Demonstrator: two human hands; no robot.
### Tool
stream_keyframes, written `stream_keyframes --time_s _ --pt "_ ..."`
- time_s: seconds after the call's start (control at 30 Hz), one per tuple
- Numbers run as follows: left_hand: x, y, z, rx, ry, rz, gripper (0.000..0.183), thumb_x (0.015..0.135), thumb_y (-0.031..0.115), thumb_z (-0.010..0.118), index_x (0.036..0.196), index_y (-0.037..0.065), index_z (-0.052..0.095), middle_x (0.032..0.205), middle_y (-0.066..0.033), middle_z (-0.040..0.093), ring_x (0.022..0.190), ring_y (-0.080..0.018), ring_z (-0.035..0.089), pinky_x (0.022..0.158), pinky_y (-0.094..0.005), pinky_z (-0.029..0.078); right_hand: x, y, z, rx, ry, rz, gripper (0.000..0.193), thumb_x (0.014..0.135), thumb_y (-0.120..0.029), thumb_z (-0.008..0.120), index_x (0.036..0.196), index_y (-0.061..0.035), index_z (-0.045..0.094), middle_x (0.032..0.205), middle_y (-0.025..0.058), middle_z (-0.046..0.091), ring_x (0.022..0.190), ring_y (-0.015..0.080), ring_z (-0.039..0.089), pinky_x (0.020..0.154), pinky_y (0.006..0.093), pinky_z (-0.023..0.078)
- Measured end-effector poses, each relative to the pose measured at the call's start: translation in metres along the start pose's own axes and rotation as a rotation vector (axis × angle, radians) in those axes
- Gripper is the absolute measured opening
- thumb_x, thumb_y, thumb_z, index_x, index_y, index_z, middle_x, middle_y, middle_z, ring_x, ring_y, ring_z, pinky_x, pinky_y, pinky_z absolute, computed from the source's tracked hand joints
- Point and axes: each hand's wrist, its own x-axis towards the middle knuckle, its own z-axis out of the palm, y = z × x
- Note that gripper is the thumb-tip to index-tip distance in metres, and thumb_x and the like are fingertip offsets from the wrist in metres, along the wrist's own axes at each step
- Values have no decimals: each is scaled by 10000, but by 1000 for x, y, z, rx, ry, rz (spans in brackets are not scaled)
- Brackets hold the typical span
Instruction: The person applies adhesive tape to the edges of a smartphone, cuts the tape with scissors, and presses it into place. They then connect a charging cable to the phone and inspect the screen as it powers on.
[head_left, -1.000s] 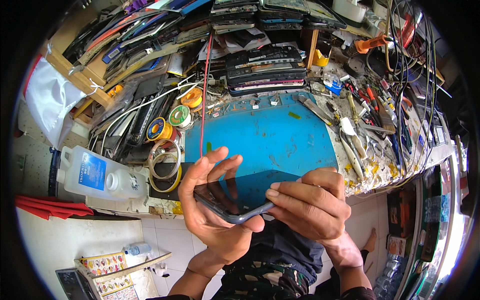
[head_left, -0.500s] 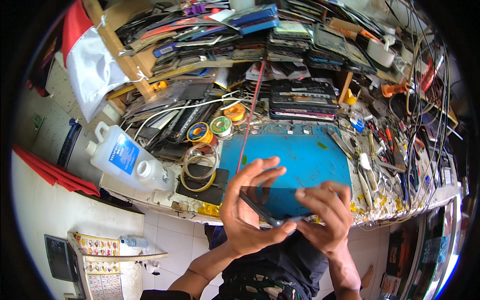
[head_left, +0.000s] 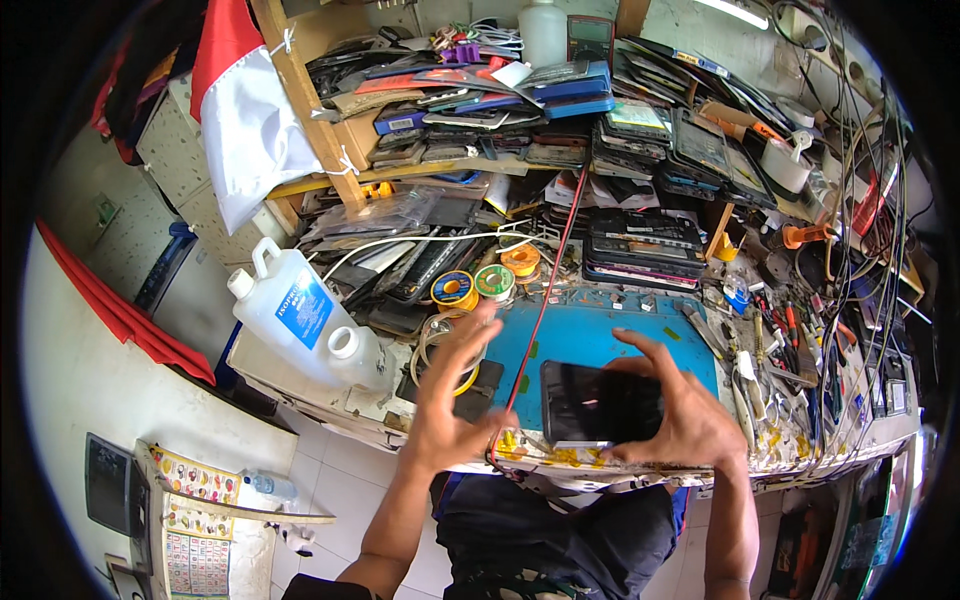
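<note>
A black smartphone (head_left: 598, 402) is gripped by its right end in my right hand (head_left: 690, 410), thumb along the near edge and fingers over the far side. Its dark glass faces up, above the near edge of the blue work mat (head_left: 610, 330). To the left, my left hand (head_left: 450, 400) is apart from the phone, fingers spread with nothing in them. A thin red cable (head_left: 545, 300) runs down across the mat and passes close to my left fingers. Rolls of tape (head_left: 440, 345) lie just beyond that hand.
At left stand a large white jug (head_left: 285, 310) and a smaller white bottle (head_left: 358, 358). Wire spools (head_left: 494, 282) sit behind the mat. Stacks of phone parts (head_left: 640, 250) fill the back. Hand tools (head_left: 770, 350) and hanging black cables (head_left: 850, 250) crowd the right.
My left hand has let go of the phone and moved away to the left. The phone, now in my right hand alone, has turned glass up. The view has shifted.
</note>
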Motion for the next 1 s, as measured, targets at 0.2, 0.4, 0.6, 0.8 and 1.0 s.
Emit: stream_keyframes --time_s 0.2,0.4,0.6,0.8,1.0 --pt "-8 -21 -24 627 -3 -215 277 825 160 752 1056 11 716 1398 -162 506 1296 -355 475 1105 -438 360 14 22 -7 -238 61 -8 1016 620 -267 892 1467 -152 342 1202 221 617 1155 414 568 977 445 469" --pt "-5 -21 -19 514 168 -187 124 829 21 707 928 -52 718 1267 -156 620 1202 -314 575 1025 -389 425 10 34 -2 -273 135 -101 840 701 -278 846 1410 -104 431 1199 195 620 1135 399 573 979 457 457" --pt "4 4 -17 403 428 -68 70 840 24 715 892 -23 715 1268 -162 611 1215 -316 570 988 -398 455 -1 6 27 207 391 -163 269 853 -95 725 1109 -28 680 1096 137 692 1002 251 675 877 363 527" --pt "-14 27 36 163 258 273 88 798 85 772 867 36 748 1250 -174 613 1239 -370 549 1068 -482 413 -7 -25 60 846 354 -213 401 966 -107 600 1331 37 514 1182 123 670 1030 145 594 908 313 478" --pt "-38 27 59 180 294 255 188 875 230 729 918 50 763 1036 -154 686 991 -315 674 872 -425 528 -41 -25 57 927 410 -256 300 907 -25 660 1200 31 632 1018 119 723 947 172 614 859 338 481"
